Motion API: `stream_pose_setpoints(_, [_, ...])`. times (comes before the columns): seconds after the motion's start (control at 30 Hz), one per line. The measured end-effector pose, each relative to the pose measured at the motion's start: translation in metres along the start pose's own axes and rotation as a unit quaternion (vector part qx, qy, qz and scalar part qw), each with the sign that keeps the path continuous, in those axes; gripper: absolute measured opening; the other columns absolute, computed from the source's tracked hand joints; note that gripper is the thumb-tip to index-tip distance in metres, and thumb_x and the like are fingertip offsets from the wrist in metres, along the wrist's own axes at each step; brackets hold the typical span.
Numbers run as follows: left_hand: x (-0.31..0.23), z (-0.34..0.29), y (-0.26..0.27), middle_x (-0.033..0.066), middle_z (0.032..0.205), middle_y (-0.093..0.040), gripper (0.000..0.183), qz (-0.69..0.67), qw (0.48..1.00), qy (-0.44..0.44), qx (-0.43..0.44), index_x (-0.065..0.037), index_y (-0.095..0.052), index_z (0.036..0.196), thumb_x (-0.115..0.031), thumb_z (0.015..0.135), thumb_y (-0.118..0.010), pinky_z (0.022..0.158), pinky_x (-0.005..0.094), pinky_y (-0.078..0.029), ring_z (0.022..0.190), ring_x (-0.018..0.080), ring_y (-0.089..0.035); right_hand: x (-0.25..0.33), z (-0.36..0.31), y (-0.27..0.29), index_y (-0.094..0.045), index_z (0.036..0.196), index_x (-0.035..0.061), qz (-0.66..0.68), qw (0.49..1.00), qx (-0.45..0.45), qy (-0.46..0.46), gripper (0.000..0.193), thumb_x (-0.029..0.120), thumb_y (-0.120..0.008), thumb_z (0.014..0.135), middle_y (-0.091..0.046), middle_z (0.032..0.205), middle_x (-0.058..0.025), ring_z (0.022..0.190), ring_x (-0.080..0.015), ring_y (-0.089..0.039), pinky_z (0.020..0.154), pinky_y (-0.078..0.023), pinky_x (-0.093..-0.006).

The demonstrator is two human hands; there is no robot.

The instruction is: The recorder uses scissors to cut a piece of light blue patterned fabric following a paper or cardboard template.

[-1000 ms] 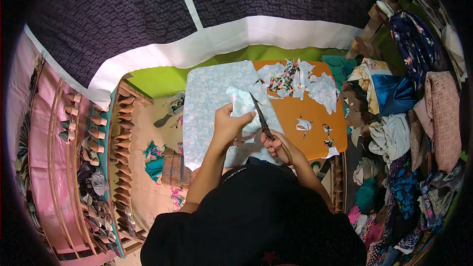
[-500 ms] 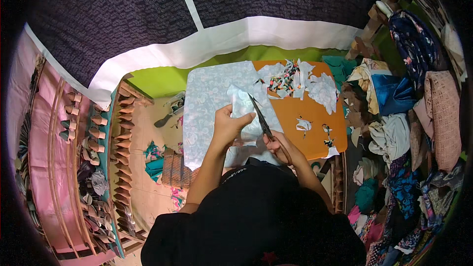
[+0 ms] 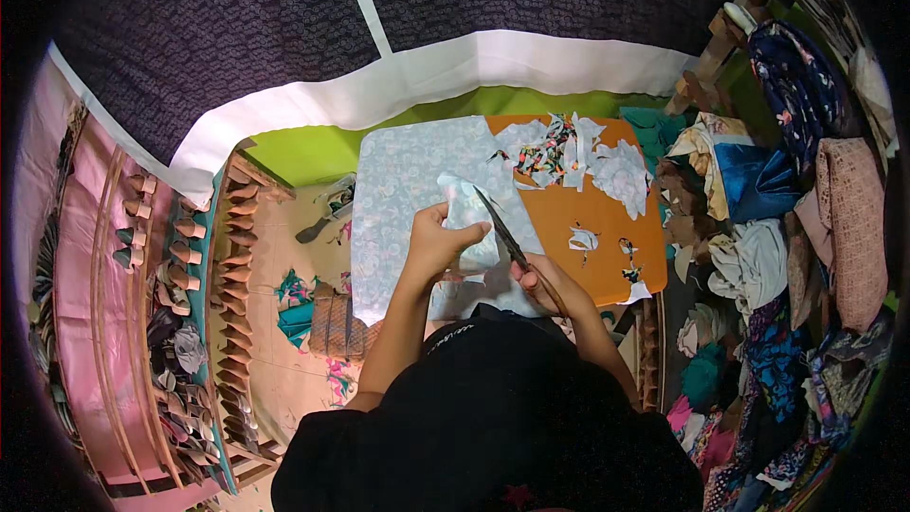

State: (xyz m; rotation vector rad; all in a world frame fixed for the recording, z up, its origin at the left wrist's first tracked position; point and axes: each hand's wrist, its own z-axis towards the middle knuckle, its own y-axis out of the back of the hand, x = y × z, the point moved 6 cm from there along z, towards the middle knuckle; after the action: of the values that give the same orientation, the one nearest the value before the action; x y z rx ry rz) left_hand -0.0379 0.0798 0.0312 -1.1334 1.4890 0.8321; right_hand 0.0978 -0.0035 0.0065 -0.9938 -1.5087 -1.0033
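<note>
Wide dark patterned cloth (image 3: 284,28) with a white border across the top. Below it, an orange table (image 3: 578,218), half covered by a pale blue printed fabric sheet (image 3: 408,190); loose fabric scraps (image 3: 569,147) at the far edge. Heaped clothes (image 3: 777,228) to the right. Near the middle of the table, left hand (image 3: 438,245) pinching a folded pale blue fabric piece (image 3: 471,223), fingers curled around it. Right hand (image 3: 538,283) closed on scissors (image 3: 502,232), blades against that piece.

scissors (image 3: 500,228) handles hidden in right hand (image 3: 542,283), fabric piece (image 3: 469,218) partly behind left hand (image 3: 438,245)
</note>
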Motion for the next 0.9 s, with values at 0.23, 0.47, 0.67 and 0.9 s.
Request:
stream_pose_setpoints(0.23, [0.002, -0.002, -0.002, 0.0048, 0.067, -0.06, 0.018, 0.025, 0.999, 0.026, 0.014, 0.001, -0.06, 0.076, -0.008, 0.062, -0.067, 0.051, 0.0237, -0.045, 0.055, 0.0096, -0.054, 0.004, 0.001, 0.001, -0.044, 0.075, 0.0055, 0.069, 0.997, -0.003, -0.022, 0.076, 0.079, -0.035, 0.058, -0.036, 0.058, 0.0045, 0.051, -0.006, -0.037, 0.044, -0.03, -0.0199])
stream_pose_setpoints(0.47, [0.003, 0.0, 0.005, 0.0038, 0.067, -0.059, 0.018, 0.059, 0.998, 0.023, 0.02, 0.001, -0.059, 0.074, -0.009, 0.062, -0.068, 0.051, 0.0229, -0.043, 0.056, 0.0085, -0.053, 0.007, -0.001, 0.001, -0.041, 0.069, 0.0074, -0.023, 1.0, 0.015, -0.01, 0.071, 0.078, -0.034, 0.06, -0.034, 0.055, 0.0048, 0.053, -0.0059, -0.035, 0.045, -0.03, -0.0205])
stream_pose_setpoints(0.67, [0.008, 0.007, 0.01, 0.0035, 0.069, -0.059, 0.018, 0.044, 0.999, -0.015, 0.015, 0.001, -0.059, 0.076, -0.01, 0.065, -0.068, 0.053, 0.022, -0.043, 0.059, 0.0082, -0.053, -0.013, 0.004, 0.003, -0.043, 0.066, 0.006, -0.048, 0.998, -0.023, -0.015, 0.071, 0.077, -0.04, 0.059, -0.035, 0.057, 0.0046, 0.052, -0.0061, -0.034, 0.045, -0.029, -0.0215])
stream_pose_setpoints(0.9, [0.001, 0.005, 0.014, 0.0038, 0.07, -0.059, 0.015, 0.024, 0.999, -0.018, -0.025, 0.001, -0.059, 0.077, -0.009, 0.068, -0.066, 0.05, 0.0211, -0.042, 0.057, 0.007, -0.052, -0.015, 0.0, 0.001, -0.048, 0.083, 0.0022, 0.027, 0.998, 0.002, -0.065, 0.078, 0.076, -0.045, 0.057, -0.036, 0.061, 0.0042, 0.053, -0.0049, -0.034, 0.045, -0.029, -0.0186])
